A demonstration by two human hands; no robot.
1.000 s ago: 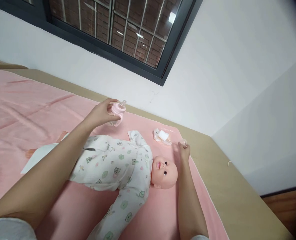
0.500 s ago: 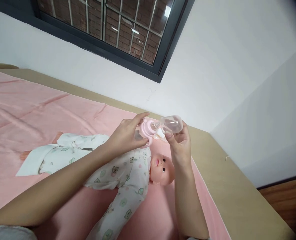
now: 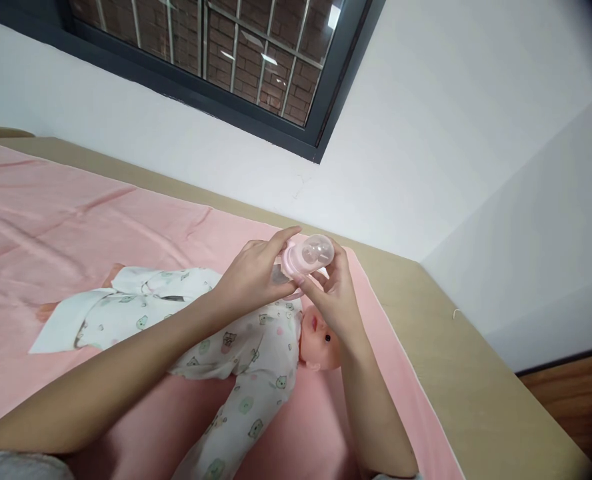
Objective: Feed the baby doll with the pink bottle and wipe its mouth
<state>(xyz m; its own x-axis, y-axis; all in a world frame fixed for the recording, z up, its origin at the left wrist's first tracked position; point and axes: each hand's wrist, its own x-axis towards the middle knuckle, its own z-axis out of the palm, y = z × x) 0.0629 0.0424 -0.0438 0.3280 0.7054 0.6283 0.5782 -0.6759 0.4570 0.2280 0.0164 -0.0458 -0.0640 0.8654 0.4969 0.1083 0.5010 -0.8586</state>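
A baby bottle with a pink collar (image 3: 292,261) is held in my left hand (image 3: 259,270), its fingers wrapped round the collar and handles. My right hand (image 3: 333,283) grips a clear domed bottle cap (image 3: 319,251) by its side. The cap sits over the teat end, against the pink collar; whether it is pressed fully on I cannot tell. Beneath my hands lies a baby doll (image 3: 246,343) on its back, in white pyjamas printed with small animals. My right hand and wrist hide part of the doll's head (image 3: 321,343).
A pink blanket (image 3: 51,220) with creases covers much of the wooden tabletop (image 3: 426,333). A white wall stands behind it, with a dark-framed barred window (image 3: 321,127) above. A small white hook-like piece (image 3: 456,313) is at the right edge.
My right hand has moved left, bringing the clear cap from just off the teat to over it, against the collar. My left hand stays nearly still on the bottle.
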